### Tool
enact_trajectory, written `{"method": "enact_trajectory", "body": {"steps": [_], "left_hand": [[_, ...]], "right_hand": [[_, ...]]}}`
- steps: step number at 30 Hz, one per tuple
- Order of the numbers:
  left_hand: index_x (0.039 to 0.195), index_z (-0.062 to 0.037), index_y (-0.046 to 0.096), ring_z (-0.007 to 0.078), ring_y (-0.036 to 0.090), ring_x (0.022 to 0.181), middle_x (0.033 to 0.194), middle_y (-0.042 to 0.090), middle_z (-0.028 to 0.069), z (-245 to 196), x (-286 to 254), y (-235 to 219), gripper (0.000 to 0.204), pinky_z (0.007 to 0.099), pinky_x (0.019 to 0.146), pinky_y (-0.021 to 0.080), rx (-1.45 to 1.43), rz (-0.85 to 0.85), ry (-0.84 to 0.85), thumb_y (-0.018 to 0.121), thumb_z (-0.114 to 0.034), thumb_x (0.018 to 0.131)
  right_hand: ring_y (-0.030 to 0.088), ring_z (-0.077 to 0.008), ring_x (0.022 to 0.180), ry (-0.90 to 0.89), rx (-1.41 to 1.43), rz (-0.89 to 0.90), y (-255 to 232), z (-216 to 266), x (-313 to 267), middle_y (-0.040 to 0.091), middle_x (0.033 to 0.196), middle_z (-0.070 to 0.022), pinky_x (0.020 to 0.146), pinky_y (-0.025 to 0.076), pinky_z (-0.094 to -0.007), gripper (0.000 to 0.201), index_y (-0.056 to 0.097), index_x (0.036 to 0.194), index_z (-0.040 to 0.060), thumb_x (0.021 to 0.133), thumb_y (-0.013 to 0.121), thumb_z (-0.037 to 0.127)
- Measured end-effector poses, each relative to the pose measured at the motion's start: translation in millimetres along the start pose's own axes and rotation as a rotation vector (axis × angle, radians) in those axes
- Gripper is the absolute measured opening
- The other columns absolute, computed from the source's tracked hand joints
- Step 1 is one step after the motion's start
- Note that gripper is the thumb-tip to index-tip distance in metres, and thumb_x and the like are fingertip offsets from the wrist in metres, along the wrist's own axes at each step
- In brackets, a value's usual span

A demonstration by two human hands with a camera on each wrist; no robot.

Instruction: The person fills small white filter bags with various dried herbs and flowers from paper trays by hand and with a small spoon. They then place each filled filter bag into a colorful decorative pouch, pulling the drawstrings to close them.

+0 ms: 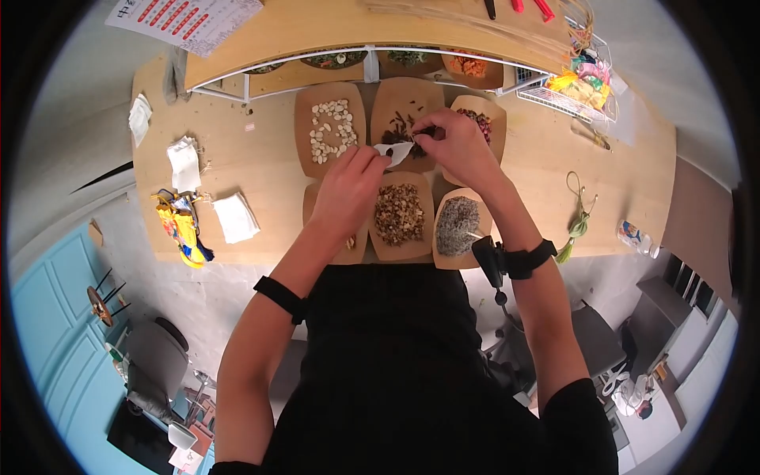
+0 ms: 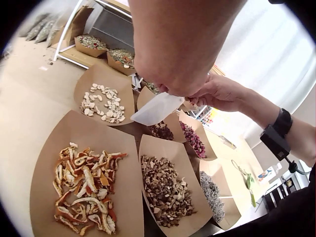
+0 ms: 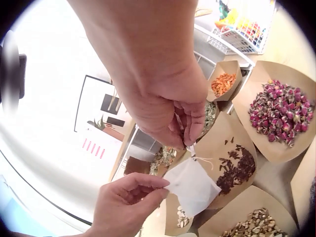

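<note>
A small white pouch [image 3: 191, 185] with a thin string at its top hangs between the two hands, over the paper tray of dark brown pieces [image 3: 237, 170]. My left hand [image 3: 129, 200] pinches one side edge of the pouch between thumb and fingers. At its top, my right hand [image 3: 170, 116] has its fingertips together by the pouch's mouth; what they pinch is partly hidden. In the head view, the left hand [image 1: 352, 186] and right hand [image 1: 459, 146] meet above the dark pieces, with the white pouch [image 1: 396, 152] between them.
Around stand trays of white slices [image 1: 332, 131], brown chopped pieces [image 1: 400, 214], grey buds [image 1: 457, 226], rosebuds [image 3: 281, 113] and dried peel [image 2: 89, 185]. Folded white pouches [image 1: 236, 218] and yellow tassels [image 1: 182, 229] lie left; a green cord [image 1: 579, 222] and bottle [image 1: 636, 237] right. A shelf edge [image 1: 372, 67] crosses behind.
</note>
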State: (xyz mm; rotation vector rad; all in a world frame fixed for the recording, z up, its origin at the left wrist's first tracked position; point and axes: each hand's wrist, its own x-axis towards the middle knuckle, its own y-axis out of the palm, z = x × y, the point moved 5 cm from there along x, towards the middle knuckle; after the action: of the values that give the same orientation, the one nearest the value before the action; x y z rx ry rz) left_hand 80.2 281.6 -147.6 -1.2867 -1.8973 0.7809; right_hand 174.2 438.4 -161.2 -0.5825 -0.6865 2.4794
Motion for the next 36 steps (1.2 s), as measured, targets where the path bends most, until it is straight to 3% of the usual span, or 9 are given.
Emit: {"method": "enact_trajectory", "body": {"steps": [6, 18, 20, 21, 23, 27, 29, 32, 36], "left_hand": [[0.095, -0.0024, 0.063, 0.0295, 0.059, 0.087, 0.092, 0.058, 0.0101, -1, 2, 4, 0.018, 0.0393, 0.076, 0.051, -0.013, 0.024, -0.001, 0.064, 0.004, 0.078], [0.095, -0.0035, 0.063, 0.0283, 0.059, 0.086, 0.09, 0.058, 0.0089, 3, -2, 7, 0.017, 0.0389, 0.074, 0.05, 0.009, 0.011, -0.008, 0.064, 0.003, 0.078], [0.095, -0.0037, 0.062, 0.0283, 0.059, 0.086, 0.09, 0.058, 0.0089, 1, -1, 5, 0.017, 0.039, 0.074, 0.051, 0.002, -0.006, 0.003, 0.064, 0.003, 0.079], [0.095, -0.0037, 0.062, 0.0283, 0.059, 0.086, 0.09, 0.058, 0.0089, 1, -1, 5, 0.017, 0.039, 0.074, 0.051, 0.001, -0.005, 0.003, 0.064, 0.003, 0.079], [0.095, -0.0036, 0.063, 0.0282, 0.059, 0.087, 0.091, 0.058, 0.0089, 1, -1, 5, 0.018, 0.039, 0.075, 0.051, 0.003, 0.011, -0.001, 0.064, 0.003, 0.078], [0.094, -0.0029, 0.063, 0.0265, 0.059, 0.089, 0.092, 0.058, 0.0084, 1, 0, 4, 0.021, 0.0373, 0.077, 0.051, -0.012, -0.001, 0.012, 0.062, 0.004, 0.074], [0.095, -0.0035, 0.064, 0.0298, 0.061, 0.089, 0.096, 0.062, 0.01, 2, 2, -4, 0.017, 0.0383, 0.076, 0.052, -0.089, -0.028, -0.058, 0.065, 0.003, 0.08], [0.096, -0.0037, 0.065, 0.0301, 0.064, 0.09, 0.097, 0.065, 0.011, -3, 4, -26, 0.016, 0.0367, 0.078, 0.052, -0.151, -0.061, -0.111, 0.066, 0.002, 0.082], [0.097, -0.0032, 0.065, 0.0272, 0.066, 0.09, 0.096, 0.068, 0.0113, -14, 9, -61, 0.015, 0.0335, 0.081, 0.052, -0.229, -0.035, -0.167, 0.066, 0.001, 0.083]], "right_hand": [[0.063, -0.0173, 0.075, -0.009, 0.143, 0.125, 14, 16, -12, 0.066, 0.089, -0.0117, 0.071, 0.051, -0.0302, 0.019, 0.07, 0.097, -0.001, 0.081, 0.067, 0.008], [0.068, -0.0252, 0.084, -0.047, 0.028, 0.197, 30, 24, -7, 0.069, 0.093, -0.0189, 0.077, 0.053, -0.0335, 0.024, 0.066, 0.105, -0.004, 0.083, 0.06, 0.004], [0.065, -0.0373, 0.091, -0.027, 0.079, 0.13, 26, 25, -8, 0.067, 0.095, -0.0233, 0.083, 0.051, -0.042, 0.021, 0.069, 0.097, -0.0031, 0.082, 0.055, 0.003], [0.065, -0.0373, 0.091, -0.026, 0.079, 0.131, 25, 25, -8, 0.067, 0.095, -0.0233, 0.083, 0.051, -0.042, 0.021, 0.069, 0.097, -0.0031, 0.082, 0.055, 0.003], [0.069, -0.0227, 0.085, -0.003, 0.086, 0.173, 24, 24, -9, 0.069, 0.098, -0.0171, 0.077, 0.054, -0.0328, 0.026, 0.064, 0.109, -0.0046, 0.088, 0.052, 0.001], [0.07, -0.0205, 0.085, 0.024, 0.19, 0.181, 20, 21, -11, 0.069, 0.101, -0.0157, 0.076, 0.054, -0.0321, 0.028, 0.063, 0.114, -0.0038, 0.089, 0.052, 0.002], [0.069, -0.0181, 0.087, 0.156, 0.337, 0.179, 10, 26, -18, 0.069, 0.103, -0.0123, 0.077, 0.054, -0.03, 0.031, 0.061, 0.118, -0.0013, 0.088, 0.056, 0.003], [0.065, -0.0174, 0.092, 0.0, 0.089, 0.061, -11, 40, -26, 0.067, 0.104, -0.0098, 0.078, 0.052, -0.0289, 0.033, 0.061, 0.12, 0.0025, 0.086, 0.062, 0.005], [0.063, -0.025, 0.088, -0.15, 0.138, 0.042, -14, 46, -35, 0.065, 0.098, -0.0142, 0.08, 0.051, -0.0336, 0.032, 0.064, 0.112, 0.0003, 0.082, 0.065, 0.011]]}}
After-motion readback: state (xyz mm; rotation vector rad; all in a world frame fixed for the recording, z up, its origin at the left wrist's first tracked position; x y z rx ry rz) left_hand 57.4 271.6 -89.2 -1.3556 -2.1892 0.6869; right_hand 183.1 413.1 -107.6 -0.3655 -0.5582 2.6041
